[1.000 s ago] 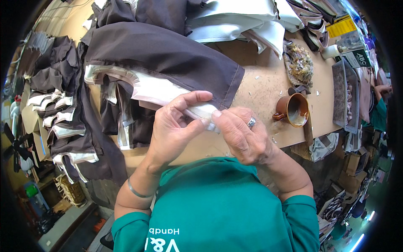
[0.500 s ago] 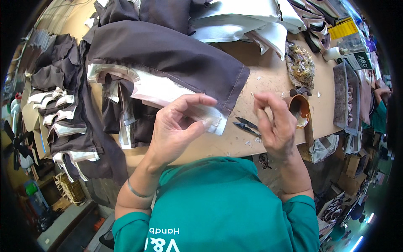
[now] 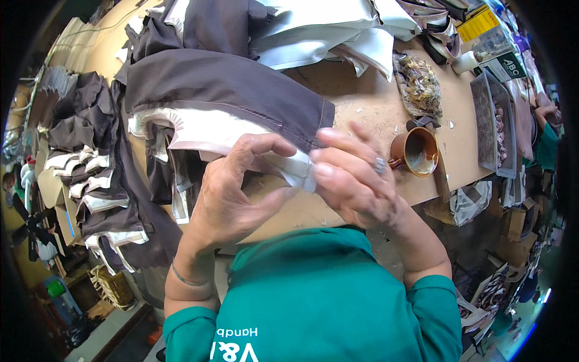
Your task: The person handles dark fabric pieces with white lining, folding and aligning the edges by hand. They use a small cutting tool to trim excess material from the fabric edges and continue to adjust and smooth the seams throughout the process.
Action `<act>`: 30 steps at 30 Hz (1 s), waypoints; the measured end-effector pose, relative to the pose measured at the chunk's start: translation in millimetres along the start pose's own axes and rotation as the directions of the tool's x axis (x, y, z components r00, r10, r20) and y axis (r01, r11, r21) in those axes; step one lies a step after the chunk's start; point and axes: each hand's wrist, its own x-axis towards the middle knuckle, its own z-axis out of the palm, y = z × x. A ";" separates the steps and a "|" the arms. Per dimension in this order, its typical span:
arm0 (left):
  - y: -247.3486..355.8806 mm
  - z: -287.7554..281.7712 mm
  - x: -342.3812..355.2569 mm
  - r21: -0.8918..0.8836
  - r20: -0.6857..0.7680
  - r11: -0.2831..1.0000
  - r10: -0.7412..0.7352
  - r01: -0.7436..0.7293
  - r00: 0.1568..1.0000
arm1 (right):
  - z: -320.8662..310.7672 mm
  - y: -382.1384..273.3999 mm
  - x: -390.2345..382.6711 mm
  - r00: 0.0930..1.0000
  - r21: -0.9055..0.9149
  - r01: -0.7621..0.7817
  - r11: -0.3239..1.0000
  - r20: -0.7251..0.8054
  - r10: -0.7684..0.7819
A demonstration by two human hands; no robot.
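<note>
Bringing the right hand (image 3: pixel 359 175) back to the pale tip (image 3: pixel 306 174)

Joining the left hand (image 3: pixel 226 190) again at the near right corner of the brown fabric piece (image 3: pixel 229 84), after hanging clear of it, over toward the mug (image 3: pixel 400 145), half a second ago. Losing sight, too, of the dark snips on the table (image 3: pixel 464 145), probably covered now by the right hand. Taking this as a return to two-handed work on one small spot, apparently not finished with yet

Setting right fingertips against the outer end of the tip, seemingly touching; cannot tell whether pinching it or only pressing. Curving left thumb and forefinger wide apart around the inner stretch, fingertips close to its edges; cannot tell whether gripping or merely steadying

Spreading across the table beyond the hands, broad and dark brown, with stitching along the lower curve and near the right end. Showing a pale border (image 3: pixel 211 127) below that curve, folded into short pleats at the rounded left end, smoother toward the hands. Looking slightly bent and raised at the tip, partly hidden by fingers
</note>
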 end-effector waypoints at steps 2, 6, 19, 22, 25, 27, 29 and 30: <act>4.2 -4.0 4.3 -0.122 0.062 0.987 -0.095 0.102 0.994 | 13.4 11.1 4.9 0.993 0.084 0.099 0.992 -0.073 -0.093; 10.7 -5.0 6.2 -0.100 -0.028 0.995 -0.005 0.002 1.000 | 8.4 0.8 15.5 0.957 0.394 -0.277 0.877 0.031 0.288; -7.5 -13.2 27.5 -0.053 0.090 0.971 -0.230 0.235 0.969 | 7.5 -1.8 21.2 0.532 0.723 -0.691 0.013 0.496 0.686; -5.5 -9.2 30.3 -0.061 0.096 0.963 -0.257 0.263 0.962 | 10.5 1.3 18.0 0.529 0.735 -0.678 -0.016 0.502 0.684; -5.7 -3.2 30.8 0.068 0.075 0.968 -0.245 0.241 0.967 | 12.9 -0.4 18.0 0.563 0.748 -0.663 0.021 0.481 0.672; -8.5 -2.3 30.1 0.022 0.056 0.976 -0.217 0.216 0.975 | 14.2 -0.4 18.1 0.540 0.742 -0.670 -0.012 0.499 0.678; -9.2 -5.0 29.2 0.021 0.084 0.975 -0.222 0.221 0.971 | 15.2 -0.4 16.7 0.525 0.736 -0.676 -0.025 0.505 0.685; -10.8 -5.5 28.4 -0.057 0.098 0.971 -0.224 0.230 0.970 | 15.7 -0.4 15.5 0.522 0.735 -0.678 -0.022 0.503 0.689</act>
